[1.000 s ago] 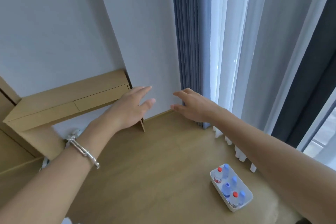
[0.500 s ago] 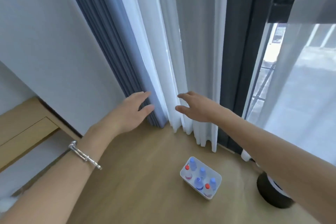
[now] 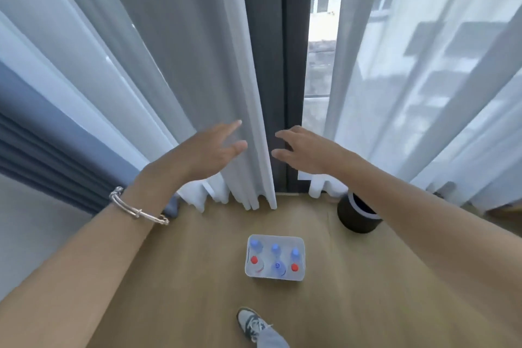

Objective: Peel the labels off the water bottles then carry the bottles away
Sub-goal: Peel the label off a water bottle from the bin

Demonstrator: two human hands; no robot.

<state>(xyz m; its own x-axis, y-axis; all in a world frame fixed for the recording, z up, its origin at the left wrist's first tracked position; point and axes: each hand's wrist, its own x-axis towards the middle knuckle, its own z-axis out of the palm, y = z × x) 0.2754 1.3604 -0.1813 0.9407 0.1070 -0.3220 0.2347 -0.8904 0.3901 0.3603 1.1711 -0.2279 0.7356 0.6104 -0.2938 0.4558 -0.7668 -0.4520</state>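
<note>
On the wooden floor [image 3: 175, 277], straight ahead of the person's shoe [image 3: 250, 323], sits a white bin [image 3: 275, 279] holding six water bottles [image 3: 275, 258] upright in two rows of three — blue caps along the far row, and red, blue, red along the near one. Whether the bottles carry labels cannot be made out from above, since little beyond the caps shows. Both arms reach out above the bin and well clear of it: the left hand [image 3: 210, 151] and the right hand [image 3: 303, 151] each have the grip open, fingers spread, holding nothing. A silver bracelet [image 3: 137, 207] rings the left wrist. Past the hands hang pale sheer curtains [image 3: 197, 79], with a blue-grey drape [image 3: 56, 155] to the left and a dark window frame [image 3: 271, 65] between the sheers; the hands appear in front of the fabric, though contact cannot be judged. A dark round bin with a pale rim [image 3: 357, 213] stands on the floor to the right, near the curtain hem — the right forearm covers part of it. Only the toe of the shoe and a bit of trouser leg show at the bottom edge.
</note>
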